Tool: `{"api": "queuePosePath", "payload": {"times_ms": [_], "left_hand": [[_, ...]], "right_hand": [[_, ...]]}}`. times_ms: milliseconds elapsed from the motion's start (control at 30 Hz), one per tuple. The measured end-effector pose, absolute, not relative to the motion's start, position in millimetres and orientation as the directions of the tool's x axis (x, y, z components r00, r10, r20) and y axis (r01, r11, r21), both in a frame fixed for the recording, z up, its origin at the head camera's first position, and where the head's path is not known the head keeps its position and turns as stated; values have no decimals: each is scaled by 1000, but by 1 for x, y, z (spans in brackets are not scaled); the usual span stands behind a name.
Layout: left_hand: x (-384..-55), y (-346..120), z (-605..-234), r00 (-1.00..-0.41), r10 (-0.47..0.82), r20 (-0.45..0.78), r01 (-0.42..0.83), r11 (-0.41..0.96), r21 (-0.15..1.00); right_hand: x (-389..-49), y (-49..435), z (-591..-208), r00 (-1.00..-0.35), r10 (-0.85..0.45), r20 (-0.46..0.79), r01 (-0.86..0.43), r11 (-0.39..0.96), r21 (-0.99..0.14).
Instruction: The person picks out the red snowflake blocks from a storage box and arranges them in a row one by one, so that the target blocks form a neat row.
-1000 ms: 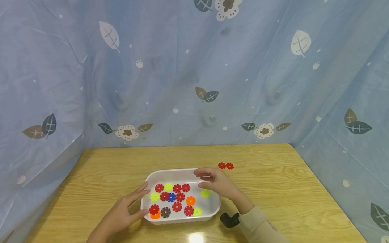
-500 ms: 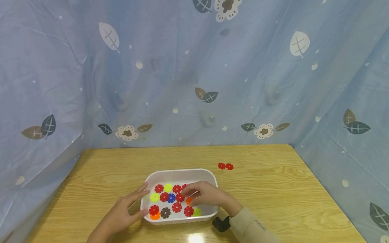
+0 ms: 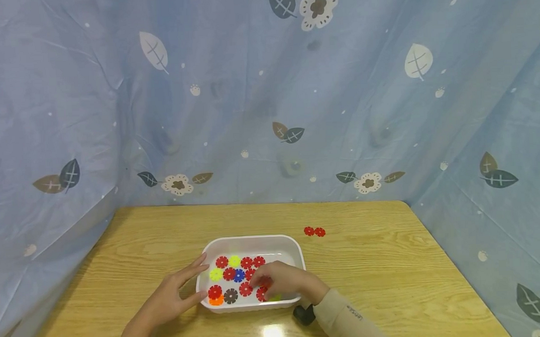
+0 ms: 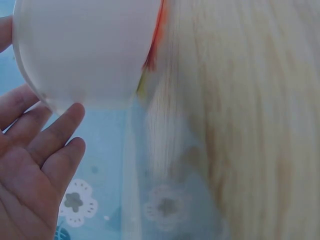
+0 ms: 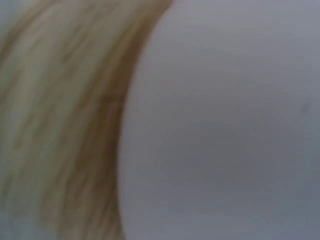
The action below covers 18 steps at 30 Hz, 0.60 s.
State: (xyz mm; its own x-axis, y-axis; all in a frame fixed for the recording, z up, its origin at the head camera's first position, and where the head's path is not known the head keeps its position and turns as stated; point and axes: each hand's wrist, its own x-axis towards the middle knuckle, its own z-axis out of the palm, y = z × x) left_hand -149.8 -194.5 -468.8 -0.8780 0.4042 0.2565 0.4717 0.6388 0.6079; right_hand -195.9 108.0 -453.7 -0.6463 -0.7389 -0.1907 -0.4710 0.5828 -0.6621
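A white plastic tray (image 3: 255, 243) holds notched plastic snowflake discs in red, yellow, orange, blue and dark brown. My left hand (image 3: 169, 297) rests at its left end with spread, relaxed fingers touching the rim; in the left wrist view, fingertips (image 4: 75, 112) lie against the tray wall (image 4: 85, 55). My right hand (image 3: 286, 281) reaches down into the right half, fingers bent over the discs. A dark red disc (image 3: 266, 282) shows between its thumb and forefinger; whether they pinch it is unclear. Beside them lie a red disc (image 3: 245, 289) and a blue disc (image 3: 238, 275).
Two red discs (image 3: 315, 231) lie side by side on the wooden table (image 3: 369, 264), beyond the tray's right back corner. A patterned blue curtain (image 3: 248, 89) hangs behind and at both sides. The right wrist view is blurred, showing the tray's outer wall (image 5: 215, 125) and wood.
My right hand has moved left and down from above the tray's right end to the discs inside, now covering the orange disc's place. The left hand stays put.
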Motion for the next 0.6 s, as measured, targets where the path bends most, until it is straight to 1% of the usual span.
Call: {"api": "queuePosePath", "payload": {"times_ms": [167,300,600], "left_hand": [[-150,-195,-471,-880,403,251,467,641,609],[-150,-194,-472,-883,402,244,462,645,609],[-149,-194,-469,-881,401,253,467,646,604]], "right_hand": [[-193,106,-456,-604,-781,-158,-570,562,-599],[-193,105,-457,-580,-801,-144,-623,551,-556],[-194,103,-457,-576,-806,-134,-681,564,-466]]}}
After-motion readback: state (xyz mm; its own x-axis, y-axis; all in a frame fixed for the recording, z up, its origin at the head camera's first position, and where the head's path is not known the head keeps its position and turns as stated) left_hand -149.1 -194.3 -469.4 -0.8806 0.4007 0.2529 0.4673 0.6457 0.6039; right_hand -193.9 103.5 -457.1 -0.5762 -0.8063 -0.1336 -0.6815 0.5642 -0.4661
